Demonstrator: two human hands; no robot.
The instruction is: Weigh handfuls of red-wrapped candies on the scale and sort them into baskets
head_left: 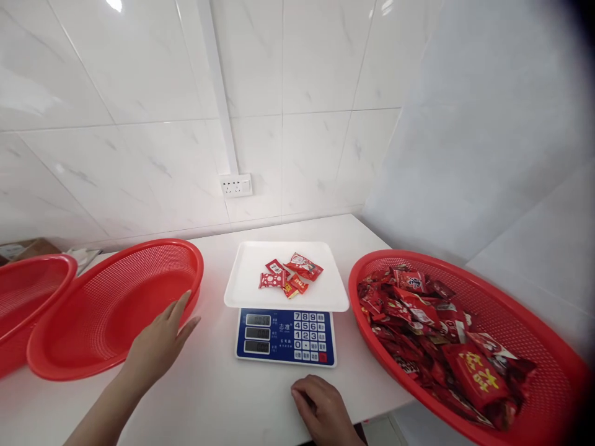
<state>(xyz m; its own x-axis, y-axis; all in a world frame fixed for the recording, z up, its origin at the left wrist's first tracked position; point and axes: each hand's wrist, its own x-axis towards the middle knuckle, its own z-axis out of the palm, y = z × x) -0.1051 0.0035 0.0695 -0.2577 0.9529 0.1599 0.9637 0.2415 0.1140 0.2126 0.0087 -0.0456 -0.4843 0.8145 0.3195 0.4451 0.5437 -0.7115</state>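
My left hand [160, 341] reaches over the near right rim of a red plastic basket [174, 244] with a perforated wall. Its fingers are stretched out and the thumb stands apart; whether it touches the rim I cannot tell. My right hand [323, 406] rests loosely curled by the table's front edge, just below the scale, with nothing seen in it. The digital scale [286, 337] has a blue keypad panel and a white tray [242, 272]. Several small red snack packets [304, 265] lie in a loose cluster on the tray.
To the right, a large red basket [372, 334] holds a heap of red snack packets [478, 371]. Another red basket [60, 266] is cut off at the left edge. Behind the white table [209, 396] is a tiled wall with a power socket [236, 185].
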